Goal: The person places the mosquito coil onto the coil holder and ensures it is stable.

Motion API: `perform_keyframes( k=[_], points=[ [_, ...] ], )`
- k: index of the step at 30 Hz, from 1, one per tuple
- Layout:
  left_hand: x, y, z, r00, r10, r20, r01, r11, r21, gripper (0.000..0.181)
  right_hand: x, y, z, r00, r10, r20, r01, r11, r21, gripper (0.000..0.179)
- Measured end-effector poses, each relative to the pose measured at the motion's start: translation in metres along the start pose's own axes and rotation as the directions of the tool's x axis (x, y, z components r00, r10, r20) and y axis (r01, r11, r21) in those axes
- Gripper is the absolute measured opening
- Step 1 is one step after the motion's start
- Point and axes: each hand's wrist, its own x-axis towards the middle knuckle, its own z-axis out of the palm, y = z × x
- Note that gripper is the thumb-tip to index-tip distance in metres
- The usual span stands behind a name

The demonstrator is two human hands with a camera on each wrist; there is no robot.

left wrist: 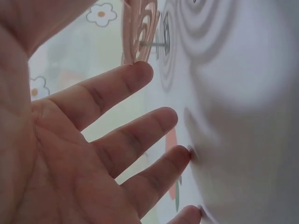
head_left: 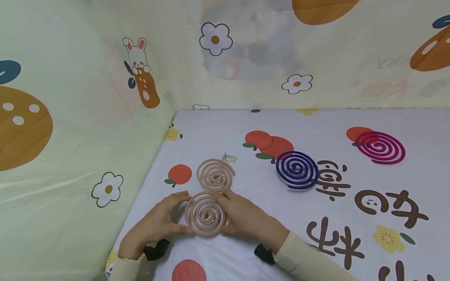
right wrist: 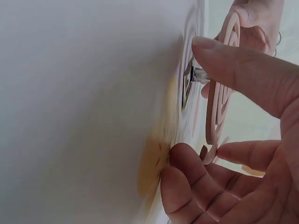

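Note:
My left hand [head_left: 158,220] and right hand [head_left: 246,214] hold a tan mosquito coil [head_left: 205,214] from opposite sides by its outer edge. A small metal stand [head_left: 211,217] shows through its middle. Both wrist views show the coil [right wrist: 213,112] raised off the cloth on this stand [right wrist: 188,86]. At the left, the forefinger touches the rim while the other fingers spread out, fairly straight. The right thumb and fingers sit around the opposite rim. Just beyond lies a second tan mosquito coil [head_left: 215,174], with something metallic at its centre.
Another small metal stand [head_left: 229,158] is behind the far tan coil. To the right lie a dark blue coil [head_left: 297,170] and a magenta coil [head_left: 381,147]. A printed white cloth [head_left: 253,249] covers the table; patterned curtains [head_left: 246,70] hang at the back and left.

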Motion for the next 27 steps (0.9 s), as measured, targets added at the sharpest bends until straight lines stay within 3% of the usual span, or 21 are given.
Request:
perform_keyframes(
  k=[4, 10, 27],
  points=[
    [-0.001, -0.004, -0.004, 1.0, -0.03, 0.009, 0.03, 0.999, -0.024, 0.077, 0.004, -0.004, 0.002, 1.0, 0.006, -0.011, -0.006, 1.0, -0.014, 0.096],
    [0.002, -0.009, -0.007, 1.0, -0.005, -0.002, 0.005, 1.0, -0.009, 0.075, 0.008, -0.005, 0.003, 0.999, 0.023, -0.032, -0.024, 0.999, -0.038, 0.091],
    [0.004, -0.01, -0.011, 0.999, -0.048, 0.014, 0.048, 0.997, -0.057, 0.075, 0.01, -0.004, 0.006, 0.997, 0.045, -0.06, -0.046, 0.999, -0.013, 0.085]
  ],
)
